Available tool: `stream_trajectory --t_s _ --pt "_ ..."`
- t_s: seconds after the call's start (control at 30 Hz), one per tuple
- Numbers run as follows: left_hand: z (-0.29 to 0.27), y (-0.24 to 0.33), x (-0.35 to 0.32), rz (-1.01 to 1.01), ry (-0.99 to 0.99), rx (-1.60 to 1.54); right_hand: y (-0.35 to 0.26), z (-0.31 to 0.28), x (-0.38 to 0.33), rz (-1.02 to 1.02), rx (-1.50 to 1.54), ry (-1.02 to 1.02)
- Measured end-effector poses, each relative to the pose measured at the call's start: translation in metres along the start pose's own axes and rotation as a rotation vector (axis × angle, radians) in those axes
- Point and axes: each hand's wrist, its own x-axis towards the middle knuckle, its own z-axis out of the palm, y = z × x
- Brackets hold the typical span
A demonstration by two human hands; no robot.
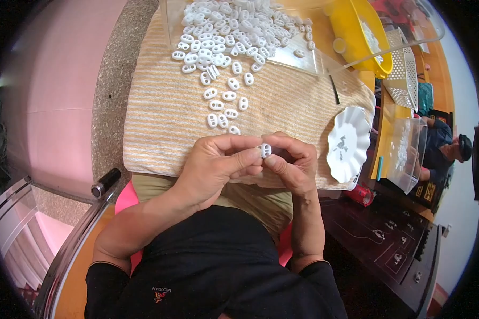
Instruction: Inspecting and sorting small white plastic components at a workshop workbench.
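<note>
A small white oval plastic piece with two holes is pinched between both hands, just past the near edge of the striped cloth. My left hand grips its left side with thumb and forefinger, the other fingers curled. From the right, my right hand holds it between thumb and forefinger. Beyond the hands, several matching loose pieces trail across the cloth. They lead back to a large heap of the same pieces spilling from a clear plastic bin lying at the far side.
Right of my hands, a white scalloped dish holds small dark bits. A thin black stick lies beyond it. Farther right are a yellow basin, a white perforated basket and another clear bin, beside which a person sits.
</note>
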Motion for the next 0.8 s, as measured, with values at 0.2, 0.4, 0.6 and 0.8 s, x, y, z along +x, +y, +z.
stream_trajectory --t_s 0.2,0.4,0.6,0.8 --pt "0.0012 0.0019 0.0012 -0.026 -0.024 -0.044 -0.0001 -0.0001 -0.0007 -0.021 0.038 0.001" --pt "-0.0001 0.0016 0.0028 -0.049 -0.065 -0.072 -0.0009 0.0017 0.0004 -0.069 0.033 -0.001" --pt "0.0 0.0034 0.0017 -0.066 -0.115 -0.075 0.0009 0.0024 -0.0004 -0.113 0.04 -0.015" --pt "-0.0008 0.0012 0.0002 -0.046 -0.164 -0.069 -0.0016 0.0051 -0.0012 -0.119 0.072 -0.032"
